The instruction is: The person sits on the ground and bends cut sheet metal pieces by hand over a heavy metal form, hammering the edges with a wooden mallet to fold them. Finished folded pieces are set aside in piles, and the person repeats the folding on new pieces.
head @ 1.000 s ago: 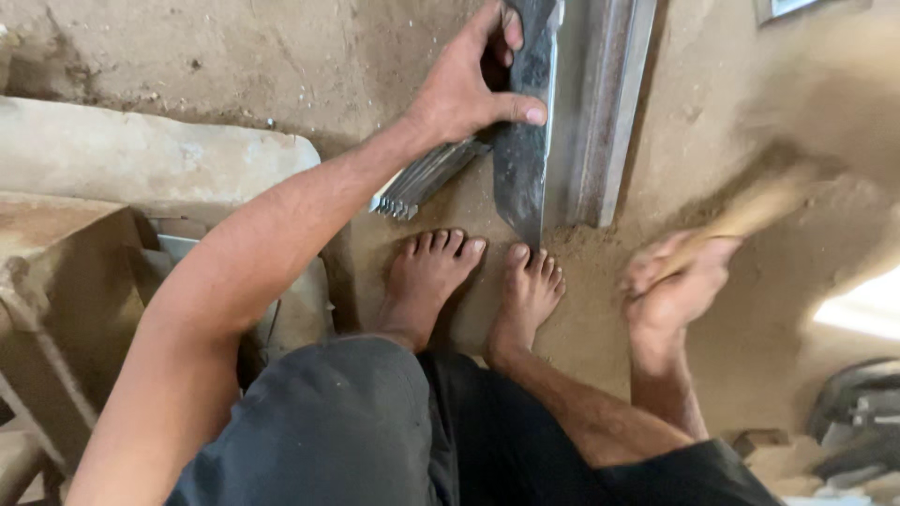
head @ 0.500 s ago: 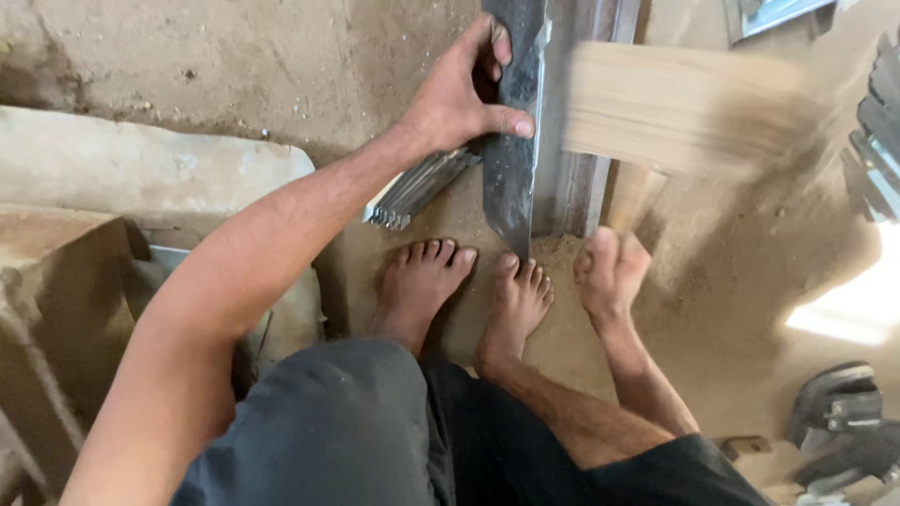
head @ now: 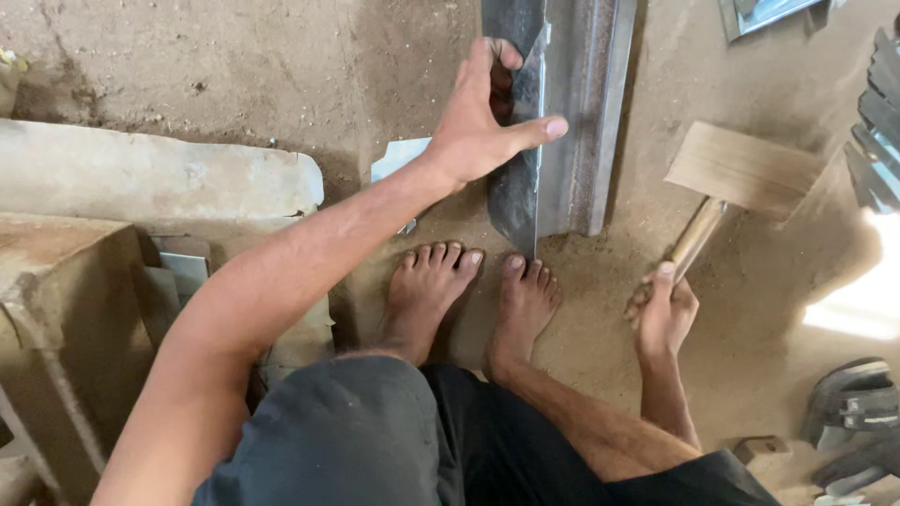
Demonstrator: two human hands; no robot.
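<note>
My left hand (head: 483,122) grips a dark sheet-metal piece (head: 517,187), holding it on edge against a long steel rail (head: 583,103) that lies on the sandy floor. My right hand (head: 664,314) is closed around the handle of a wooden mallet (head: 741,173), whose broad head rests low to the right of the rail. Both of my bare feet (head: 473,290) sit just below the metal piece, toes toward it.
A worn concrete slab (head: 150,178) and a rusty metal block (head: 56,309) lie at the left. Stacked metal pieces (head: 877,122) stand at the right edge, more dark parts (head: 858,422) at the lower right. A small cut sheet (head: 398,159) lies under my left wrist.
The mallet has swung from a raised, blurred position over the rail down to the right, and my right hand moved right with it. My left hand kept holding the metal piece.
</note>
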